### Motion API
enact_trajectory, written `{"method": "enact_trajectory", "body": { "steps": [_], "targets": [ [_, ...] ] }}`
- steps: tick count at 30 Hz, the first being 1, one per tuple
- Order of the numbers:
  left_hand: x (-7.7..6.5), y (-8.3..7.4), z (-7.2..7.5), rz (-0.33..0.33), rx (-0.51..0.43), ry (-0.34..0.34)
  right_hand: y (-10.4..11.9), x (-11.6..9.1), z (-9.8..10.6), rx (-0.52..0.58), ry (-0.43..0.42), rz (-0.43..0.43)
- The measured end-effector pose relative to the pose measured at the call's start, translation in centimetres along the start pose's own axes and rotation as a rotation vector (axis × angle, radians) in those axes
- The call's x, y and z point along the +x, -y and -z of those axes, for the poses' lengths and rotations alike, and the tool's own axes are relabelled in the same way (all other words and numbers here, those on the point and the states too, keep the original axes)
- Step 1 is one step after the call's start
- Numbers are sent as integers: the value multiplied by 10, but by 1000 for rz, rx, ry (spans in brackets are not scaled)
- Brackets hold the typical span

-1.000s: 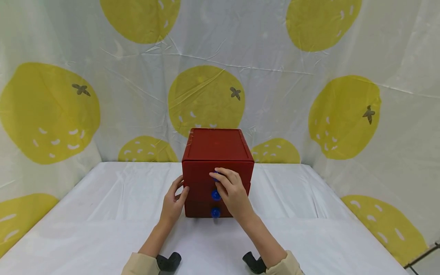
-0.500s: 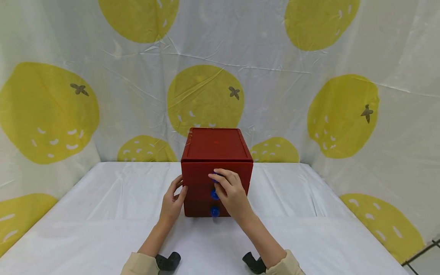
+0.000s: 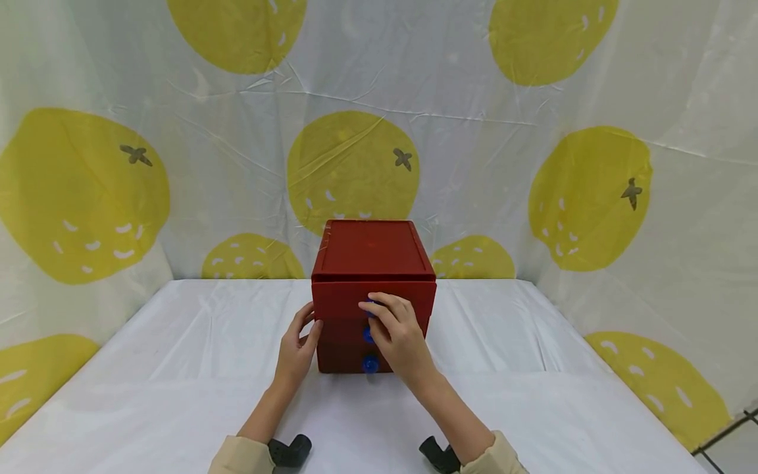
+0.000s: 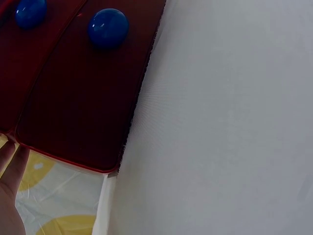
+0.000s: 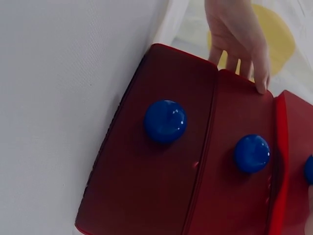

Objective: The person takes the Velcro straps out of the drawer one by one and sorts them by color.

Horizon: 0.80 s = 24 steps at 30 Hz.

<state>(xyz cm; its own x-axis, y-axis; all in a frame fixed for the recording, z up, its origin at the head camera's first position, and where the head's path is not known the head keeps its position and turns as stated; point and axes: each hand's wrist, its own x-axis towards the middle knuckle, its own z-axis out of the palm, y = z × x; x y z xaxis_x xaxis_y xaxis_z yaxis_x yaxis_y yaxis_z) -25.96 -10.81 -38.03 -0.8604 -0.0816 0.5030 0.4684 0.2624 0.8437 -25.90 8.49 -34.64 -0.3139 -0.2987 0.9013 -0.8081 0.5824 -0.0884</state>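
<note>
A dark red box of three stacked drawers [image 3: 373,247] stands on the white-covered table, each drawer with a round blue knob. The top drawer [image 3: 337,299] juts slightly forward, leaving a narrow dark gap under the box's top edge. My right hand [image 3: 404,339] pinches the top knob [image 5: 308,170], largely covered by its fingers. Below that are the middle knob [image 5: 252,153] and the bottom knob [image 5: 165,121]. My left hand [image 3: 299,349] rests against the box's left side, fingers stretched along it and thumb at the front edge.
White cloth [image 3: 207,408] covers the table. Behind the box hangs a pale curtain [image 3: 462,151] printed with big yellow fruit. Black curved pieces [image 3: 290,451] sit by both wrists, next to beige sleeves [image 3: 243,455].
The top drawer has slid a little toward me as my right hand holds its knob, and a gap has appeared above its front. My left hand stays at the box's side.
</note>
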Motion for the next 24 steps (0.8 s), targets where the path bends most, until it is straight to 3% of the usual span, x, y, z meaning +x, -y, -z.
{"method": "enact_trajectory", "body": {
  "steps": [10,18,24],
  "targets": [
    [-2,0,-1,-14,21,7,6,0,3,-17,-8,-7],
    [-1,0,0,-28,15,2,6,7,13,-116,54,85],
    [-1,-1,0,-18,7,6,7,12,20,-141,109,101]
  ]
}}
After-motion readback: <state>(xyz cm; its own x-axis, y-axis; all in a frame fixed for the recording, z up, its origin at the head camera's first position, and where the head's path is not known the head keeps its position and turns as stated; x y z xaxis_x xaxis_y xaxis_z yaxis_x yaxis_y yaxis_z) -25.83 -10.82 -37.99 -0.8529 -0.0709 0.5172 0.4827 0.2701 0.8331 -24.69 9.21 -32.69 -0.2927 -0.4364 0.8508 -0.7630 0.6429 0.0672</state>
